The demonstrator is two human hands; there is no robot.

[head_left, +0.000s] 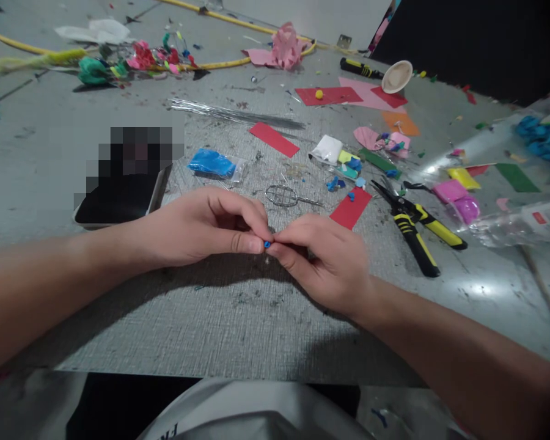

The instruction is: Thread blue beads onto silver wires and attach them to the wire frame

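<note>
My left hand (206, 225) and my right hand (323, 260) meet over the grey mat (220, 318). Both pinch a tiny blue piece (267, 244) between thumb and fingertips, and the fingers of each hand are curled closed. Small scissors (288, 196) lie on the mat just beyond my fingers. A red paper strip (351, 208) rests to the right of the scissors, with blue scraps (337, 183) near it.
A dark phone (119, 198) lies at the left. Yellow-handled pliers (417, 226) sit at the right, next to plastic bags with pink and yellow pieces (458, 195). A blue packet (213, 164), a bundle of thin wires (233, 114), coloured papers and a yellow cable (238, 24) lie farther back.
</note>
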